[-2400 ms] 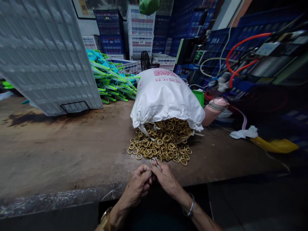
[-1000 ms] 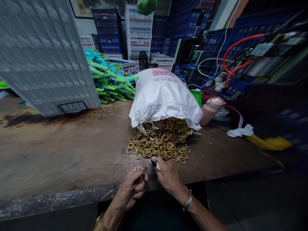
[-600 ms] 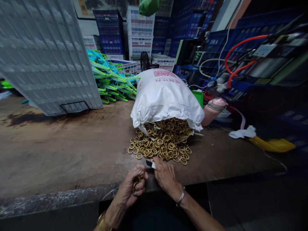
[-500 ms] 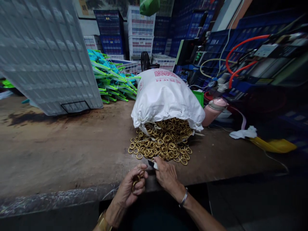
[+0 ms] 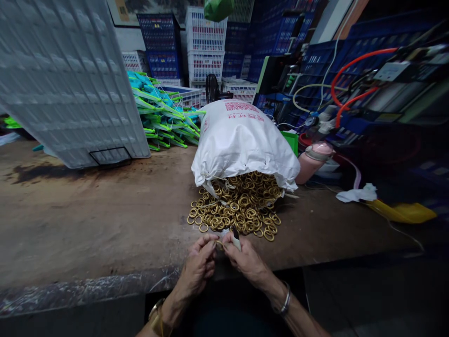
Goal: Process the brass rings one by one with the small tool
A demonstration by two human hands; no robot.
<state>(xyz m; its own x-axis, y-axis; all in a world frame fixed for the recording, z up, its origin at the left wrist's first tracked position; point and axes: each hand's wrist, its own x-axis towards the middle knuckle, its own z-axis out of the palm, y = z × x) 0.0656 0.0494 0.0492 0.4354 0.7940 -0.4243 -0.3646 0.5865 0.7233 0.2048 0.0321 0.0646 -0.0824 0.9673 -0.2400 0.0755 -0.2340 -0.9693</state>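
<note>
My left hand (image 5: 199, 262) is closed, thumb and fingertips pinching a brass-coloured ring (image 5: 219, 243), of which only part of the rim shows. Close on its right, my right hand (image 5: 247, 260) grips a small blade-like tool (image 5: 236, 238) with a dark tip and a pale handle. Its fingertips meet the right side of the same ring. Just beyond both hands, a heap of similar rings (image 5: 242, 215) spills out of a white woven sack (image 5: 242, 145) lying on its side. Whether more rings sit inside my left hand is hidden.
The wooden table (image 5: 105, 224) has a worn front edge. At left stands a pale ribbed plastic crate (image 5: 77, 89), beside a pile of green and blue hangers (image 5: 168, 114). Right of the sack are a pink bottle (image 5: 314, 161), a white cloth (image 5: 358, 193) and a machine with red hoses (image 5: 338, 96).
My hands have come together, and a ring now shows between their fingertips. The tool in my right hand has turned from pointing left to pointing up and away.
</note>
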